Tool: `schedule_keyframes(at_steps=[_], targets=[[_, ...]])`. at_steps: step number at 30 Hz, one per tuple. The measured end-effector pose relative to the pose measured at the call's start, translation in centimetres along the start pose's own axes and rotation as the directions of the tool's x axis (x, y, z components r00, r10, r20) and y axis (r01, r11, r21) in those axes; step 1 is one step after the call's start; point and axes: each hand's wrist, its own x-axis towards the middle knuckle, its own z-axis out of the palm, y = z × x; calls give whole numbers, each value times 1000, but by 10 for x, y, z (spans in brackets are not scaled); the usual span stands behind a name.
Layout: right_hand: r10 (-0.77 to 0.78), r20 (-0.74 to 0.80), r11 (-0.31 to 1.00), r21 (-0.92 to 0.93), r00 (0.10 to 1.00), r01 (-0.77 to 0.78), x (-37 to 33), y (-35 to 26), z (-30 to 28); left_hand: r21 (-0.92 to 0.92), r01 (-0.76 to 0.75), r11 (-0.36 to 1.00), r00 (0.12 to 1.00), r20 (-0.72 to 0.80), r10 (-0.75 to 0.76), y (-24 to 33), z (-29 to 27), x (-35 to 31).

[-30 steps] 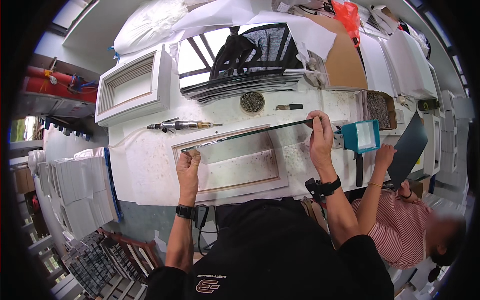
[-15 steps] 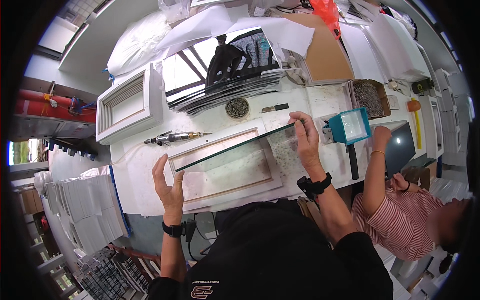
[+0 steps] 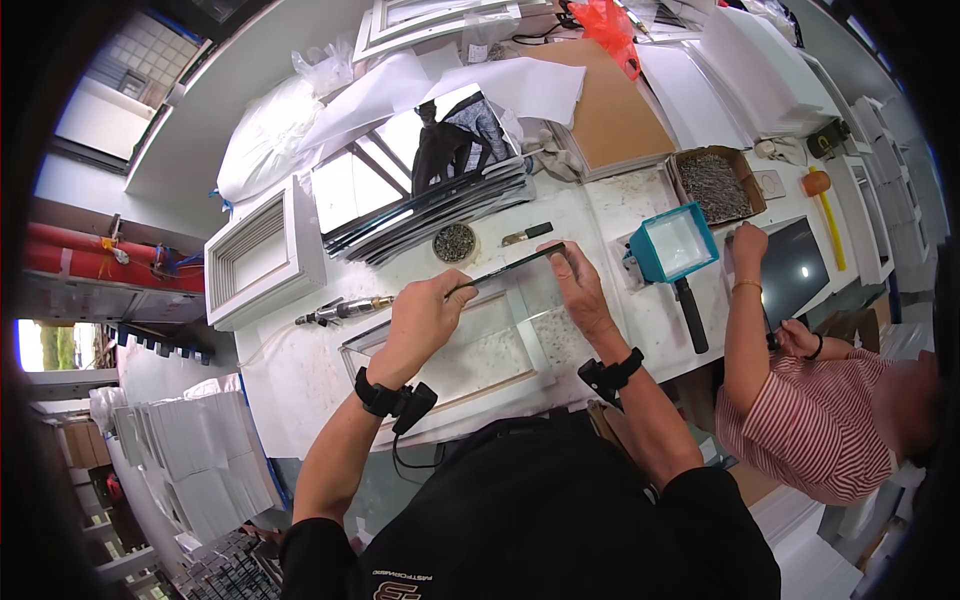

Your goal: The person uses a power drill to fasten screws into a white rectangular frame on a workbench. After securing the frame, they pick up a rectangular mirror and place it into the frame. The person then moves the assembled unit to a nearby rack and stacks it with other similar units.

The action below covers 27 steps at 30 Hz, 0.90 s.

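Note:
My left hand (image 3: 425,318) pinches the left end of a clear glass pane, and my right hand (image 3: 582,292) grips its right end. The pane's dark top edge (image 3: 507,264) slants up to the right between my hands; the rest is see-through and hard to trace. Below it, a white rectangular frame (image 3: 538,372) lies on the table. A metal power driver (image 3: 345,310) rests just left of my left hand. Beyond the pane are a round dish of small metal pieces (image 3: 454,242) and a knife with a black handle (image 3: 527,234).
Stacked mirrors or panes (image 3: 385,180) and white frames (image 3: 262,250) stand at the back. Rightward are a teal box-shaped tool (image 3: 673,245), a carton of nails or screws (image 3: 715,188) and a yellow-handled mallet (image 3: 828,215). A co-worker (image 3: 800,430) handles a dark panel (image 3: 795,270).
My left hand has moved right and up, to a new hold on the pane. The pane has turned, its visible edge looking shorter. My right hand has shifted slightly left, and the view has shifted.

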Motion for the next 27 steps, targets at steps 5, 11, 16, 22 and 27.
schedule_keyframes(at_steps=[5,11,16,22,27], targets=[[63,21,998,-28,998,-63,-4,-9,-6,-32,17,999,993,120,-13,4,-16,11],[76,139,993,-100,987,-63,-14,-58,3,-198,201,960,951,274,-143,4,-46,-3],[180,122,983,-60,976,-173,-28,-62,9,-73,114,991,957,274,-90,19,-55,-21],[44,110,993,-117,993,-31,-37,-52,34,-78,-5,997,990,143,16,1,-52,-40],[172,286,985,-64,943,-160,-37,-52,49,6,-38,999,997,62,37,-22,-61,-63]])
